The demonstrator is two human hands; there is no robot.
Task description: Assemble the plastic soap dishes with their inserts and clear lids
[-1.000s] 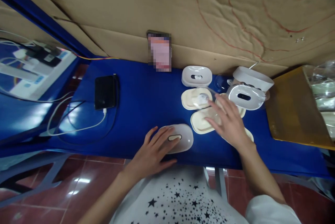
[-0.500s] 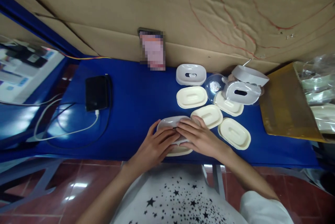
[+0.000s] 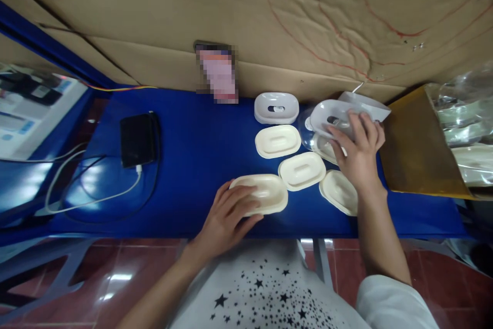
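Note:
My left hand (image 3: 233,212) holds a cream oval dish (image 3: 272,196) near the table's front edge, its fingers over the inside and its thumb by the near rim. Off to the right, my right hand (image 3: 360,147) grips a glossy pale-grey oval dish with a dark slot (image 3: 321,117). Behind that one leans a second pale-grey piece (image 3: 364,103), tilted. Between the hands lie cream oval dishes (image 3: 302,170), and another cream dish (image 3: 339,193) is partly hidden by my right wrist. A clear round plastic piece (image 3: 307,136) shows under the gripped dish.
A slotted grey dish (image 3: 276,108) sits at the back, with a cream dish (image 3: 278,141) in front. An open cardboard box (image 3: 410,144) stands at the right, beside plastic-wrapped pieces (image 3: 472,118). On the left lie a black device (image 3: 137,140) and cables. A phone (image 3: 219,75) leans on the cardboard wall.
Both hands were together on a slotted grey dish over the cream one. My right hand has moved right and back to the grey pieces; the cream dish under my left hand is uncovered.

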